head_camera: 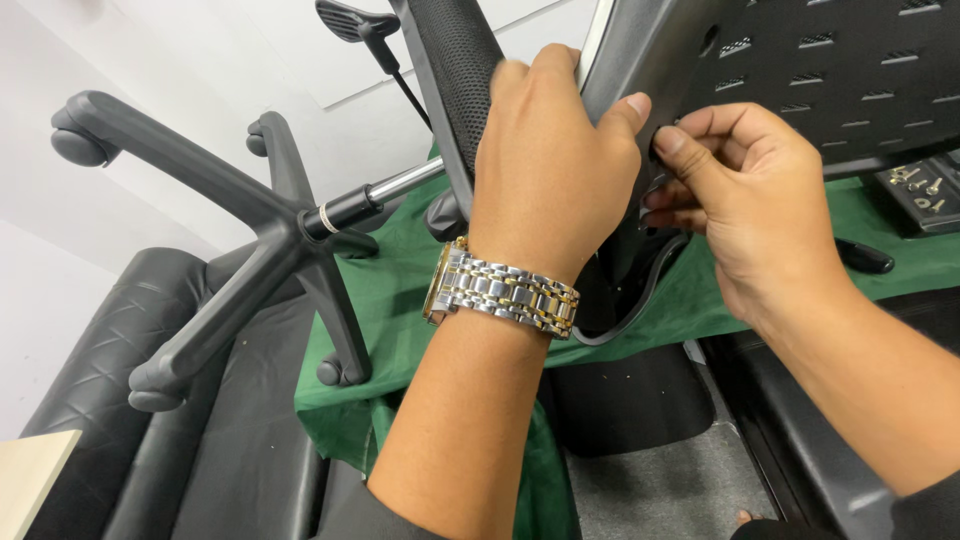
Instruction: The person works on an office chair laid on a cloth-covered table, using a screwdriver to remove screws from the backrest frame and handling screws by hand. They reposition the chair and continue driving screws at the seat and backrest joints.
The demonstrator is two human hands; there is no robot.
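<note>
I'm gripping the chair back (640, 50) with my left hand (545, 160) at centre frame, my right hand (745, 190) pinching its bracket (640, 250); the wheeled base (270, 225) is already fitted, the screws (920, 185) still waiting upper right.

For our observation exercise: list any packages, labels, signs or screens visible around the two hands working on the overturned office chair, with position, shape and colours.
No labels, signs or screens are visible.
Closest to a package: a shallow black rectangular tray at the right edge, on the green cloth, holding small silver and brass-coloured screws.
</note>
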